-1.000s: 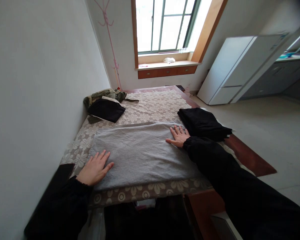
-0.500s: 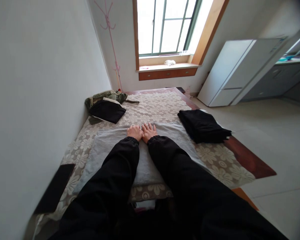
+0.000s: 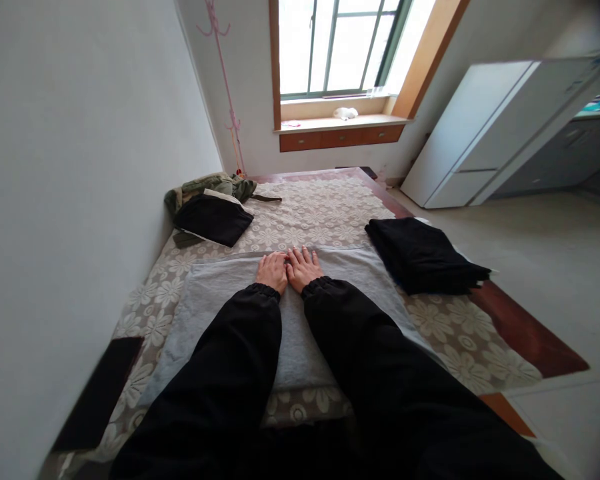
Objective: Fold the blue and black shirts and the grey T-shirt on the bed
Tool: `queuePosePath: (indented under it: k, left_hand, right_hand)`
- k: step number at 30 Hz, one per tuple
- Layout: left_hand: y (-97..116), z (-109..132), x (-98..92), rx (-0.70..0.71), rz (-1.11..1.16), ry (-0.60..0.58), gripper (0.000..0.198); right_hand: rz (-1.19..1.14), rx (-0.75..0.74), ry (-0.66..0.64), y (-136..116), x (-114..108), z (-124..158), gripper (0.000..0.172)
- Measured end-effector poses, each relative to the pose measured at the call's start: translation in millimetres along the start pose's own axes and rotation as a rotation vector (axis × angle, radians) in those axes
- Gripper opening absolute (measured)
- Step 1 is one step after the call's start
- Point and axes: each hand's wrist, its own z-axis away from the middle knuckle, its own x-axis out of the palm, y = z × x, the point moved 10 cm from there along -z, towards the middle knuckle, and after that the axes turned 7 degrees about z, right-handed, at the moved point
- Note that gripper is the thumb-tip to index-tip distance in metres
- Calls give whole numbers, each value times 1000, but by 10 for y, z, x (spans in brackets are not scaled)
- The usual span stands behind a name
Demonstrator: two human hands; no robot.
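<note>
A grey cloth garment (image 3: 220,283) lies spread flat over the patterned tablecloth (image 3: 325,207); its exact kind is hard to make out, as my sleeves cover much of it. Both hands rest on it close to its far edge, side by side and nearly touching. My left hand (image 3: 273,271) lies palm down with its fingers stretched forward. My right hand (image 3: 303,268) is flat too, fingers slightly spread. Neither holds anything.
A stack of folded black clothes (image 3: 425,257) sits at the right. Far left are a black folded cloth (image 3: 215,219) and a green bag-like bundle (image 3: 207,185) beside the wall. A dark flat panel (image 3: 100,393) lies near left; a refrigerator (image 3: 480,133) stands beyond.
The view has shifted a little. My left hand's fingers, more curled before, are now stretched flat on the grey cloth. My right hand stays flat beside it.
</note>
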Motion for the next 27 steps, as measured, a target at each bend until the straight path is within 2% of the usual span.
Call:
queuePosePath:
  k: [3, 7, 15, 27]
  left_hand:
    - [-52, 22, 72, -14, -31, -23, 50]
    - [-91, 45, 75, -40, -74, 10, 55]
    - [-111, 9, 114, -51, -73, -57, 56]
    - [-92, 11, 124, -28, -114, -66, 56]
  right_hand:
    - [12, -1, -7, 3, 2, 7, 62]
    - [30, -11, 7, -4, -18, 20, 62]
    - [25, -32, -33, -1, 21, 4, 61]
    - [20, -48, -39, -10, 23, 6, 63]
